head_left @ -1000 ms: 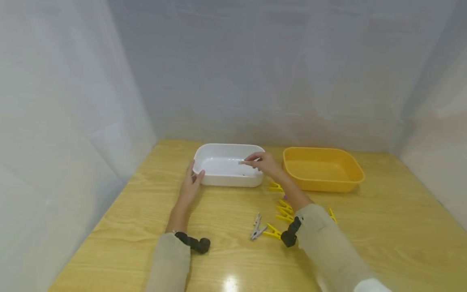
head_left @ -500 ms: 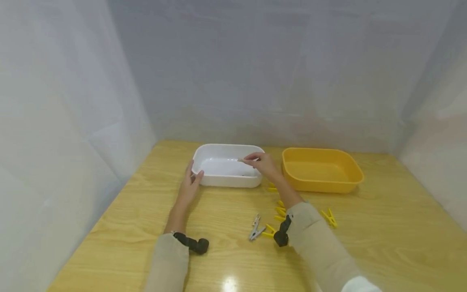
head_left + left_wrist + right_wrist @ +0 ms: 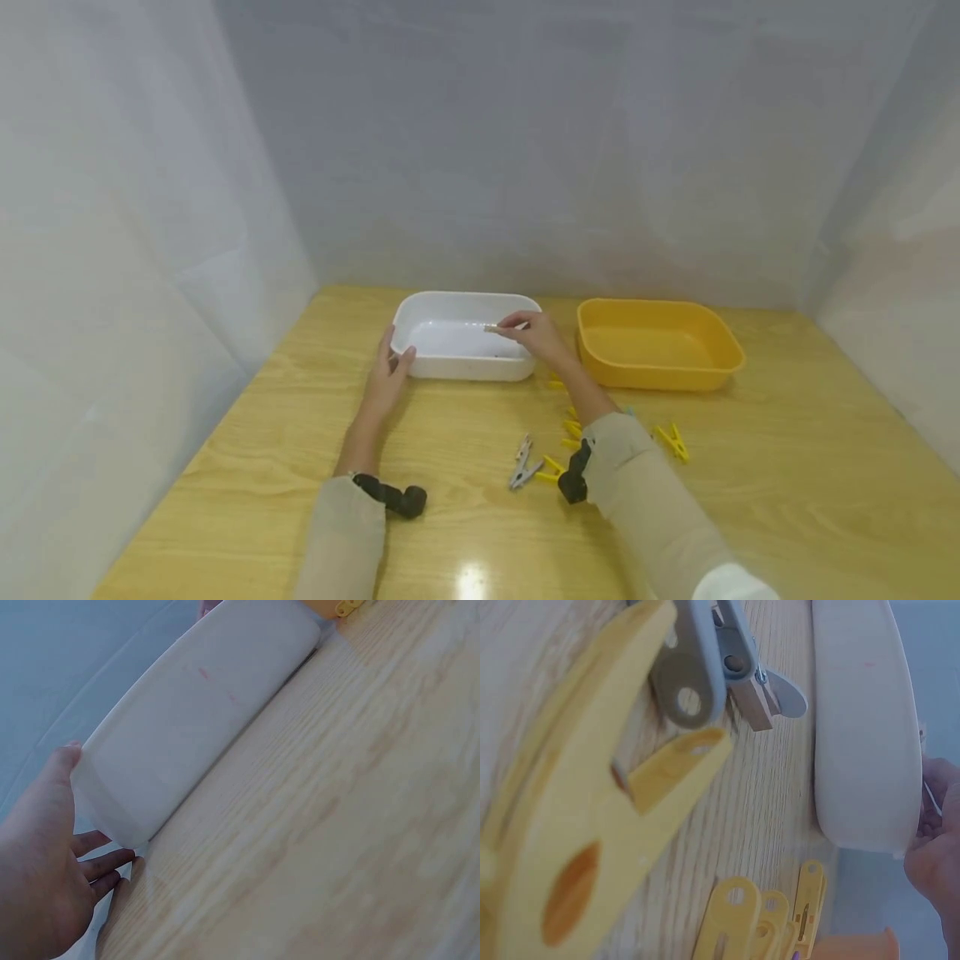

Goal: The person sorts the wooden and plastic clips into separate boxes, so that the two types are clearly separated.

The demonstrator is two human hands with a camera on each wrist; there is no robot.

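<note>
A white tray (image 3: 465, 367) stands at the back of the wooden table, with a yellow tray (image 3: 660, 379) to its right. My left hand (image 3: 393, 358) rests against the white tray's near-left corner, fingers straight along the end wall. In the left wrist view the left hand (image 3: 52, 870) lies against the white tray (image 3: 202, 735). My right hand (image 3: 525, 332) hovers over the white tray and pinches a small pale clothespin (image 3: 492, 328). A grey clothespin (image 3: 522, 462) and several yellow clothespins (image 3: 570, 427) lie on the table beside my right forearm.
One yellow clothespin (image 3: 672, 441) lies apart, in front of the yellow tray. The right wrist view shows a yellow clothespin (image 3: 577, 825) and a grey clothespin (image 3: 712, 667) close up, and the white tray (image 3: 866, 727) beyond. White cloth walls enclose the table.
The right hand with the clothespin has edged slightly left over the white tray. The left hand stays at the tray's corner.
</note>
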